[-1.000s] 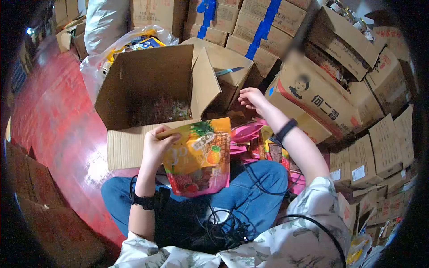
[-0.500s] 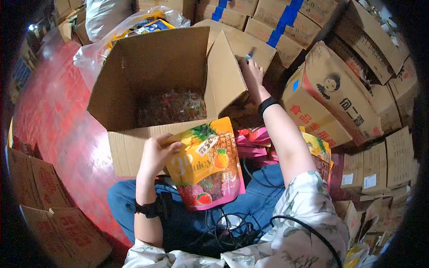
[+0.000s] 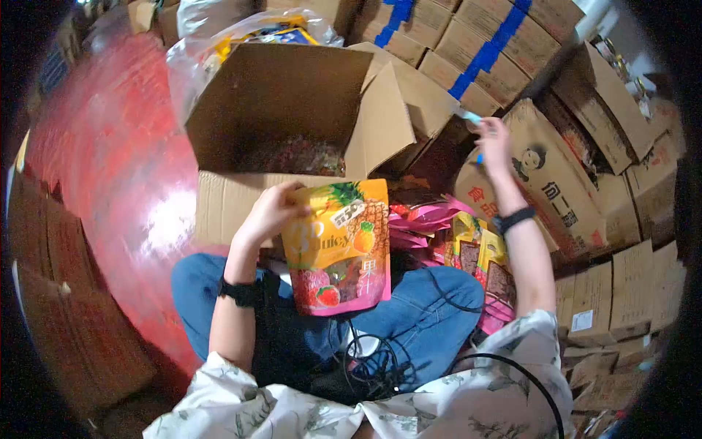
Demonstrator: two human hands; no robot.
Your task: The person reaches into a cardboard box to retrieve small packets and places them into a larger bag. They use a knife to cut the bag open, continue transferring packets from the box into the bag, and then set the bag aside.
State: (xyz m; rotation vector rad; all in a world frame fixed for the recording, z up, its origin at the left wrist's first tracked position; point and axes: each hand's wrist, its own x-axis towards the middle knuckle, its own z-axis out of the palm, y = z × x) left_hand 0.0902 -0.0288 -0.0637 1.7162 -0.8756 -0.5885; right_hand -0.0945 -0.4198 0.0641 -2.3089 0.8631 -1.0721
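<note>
My left hand (image 3: pixel 270 212) grips the top left corner of a yellow and pink fruit snack pouch (image 3: pixel 340 249) printed with pineapples and strawberries, held upright over my lap. My right hand (image 3: pixel 493 140) is raised to the right of the open cardboard box (image 3: pixel 285 95) and holds a small blue-handled cutter (image 3: pixel 472 121). The box stands on the floor in front of me with wrapped sweets (image 3: pixel 296 155) in its bottom. Beside my right knee lies a heap of more pink and yellow pouches (image 3: pixel 461 241).
Stacked cardboard cartons (image 3: pixel 578 168) with blue tape and printed labels wall in the right and back. A clear plastic bag of goods (image 3: pixel 248 33) sits behind the box. Red shiny floor (image 3: pixel 110 168) spreads to the left, with brown cartons (image 3: pixel 51 293) at the left edge. Black cables lie in my lap.
My right hand reached to the carton behind the open box, took up the blue cutter and lifted it away to the right. My left hand kept hold of the pouch.
</note>
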